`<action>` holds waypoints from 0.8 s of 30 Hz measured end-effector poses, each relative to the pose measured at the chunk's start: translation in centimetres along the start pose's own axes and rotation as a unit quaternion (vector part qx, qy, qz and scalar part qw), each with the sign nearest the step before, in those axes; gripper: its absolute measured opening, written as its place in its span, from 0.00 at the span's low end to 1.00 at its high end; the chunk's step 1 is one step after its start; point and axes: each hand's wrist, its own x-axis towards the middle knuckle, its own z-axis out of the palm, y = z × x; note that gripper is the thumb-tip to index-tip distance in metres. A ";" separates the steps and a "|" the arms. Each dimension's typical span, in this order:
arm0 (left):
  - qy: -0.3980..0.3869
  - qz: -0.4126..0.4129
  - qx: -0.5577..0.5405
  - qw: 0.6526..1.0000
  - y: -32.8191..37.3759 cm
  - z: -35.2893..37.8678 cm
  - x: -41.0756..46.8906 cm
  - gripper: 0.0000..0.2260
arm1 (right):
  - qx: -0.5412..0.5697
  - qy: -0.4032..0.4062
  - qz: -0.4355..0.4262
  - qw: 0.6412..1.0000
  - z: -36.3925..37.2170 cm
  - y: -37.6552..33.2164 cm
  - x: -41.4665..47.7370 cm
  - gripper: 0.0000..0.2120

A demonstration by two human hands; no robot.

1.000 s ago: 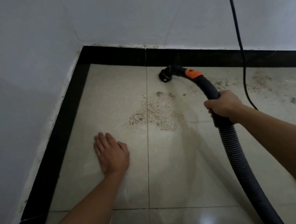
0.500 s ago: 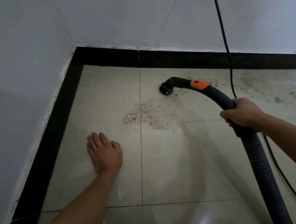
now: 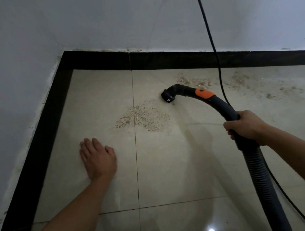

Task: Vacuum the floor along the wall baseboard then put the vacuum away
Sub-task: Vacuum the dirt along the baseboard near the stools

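Note:
My right hand (image 3: 245, 125) grips the dark curved handle of the vacuum hose (image 3: 218, 102), which has an orange band. Its black nozzle (image 3: 168, 96) rests on the beige tile floor, just right of a patch of brown crumbs (image 3: 141, 117). The ribbed hose (image 3: 258, 171) runs down past my right wrist to the bottom edge. My left hand (image 3: 97, 158) lies flat on the tile with fingers spread, holding nothing. The black baseboard (image 3: 162, 61) runs along the far wall and down the left wall.
A black power cord (image 3: 209, 40) hangs down the far wall, crosses the floor behind the hose and runs off at the lower right. More dirt (image 3: 244, 81) is scattered near the far baseboard to the right. White walls meet at the corner on the upper left.
The nozzle has pulled back from the far baseboard toward me and to the right, nearer the crumb patch. My right hand moved right with the hose. My left hand stayed flat.

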 end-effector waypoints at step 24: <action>-0.024 -0.009 0.033 0.999 -0.3 0.7 0.3 0.26 | -0.217 -0.092 -0.194 0.952 4.7 -6.4 -1.7 0.08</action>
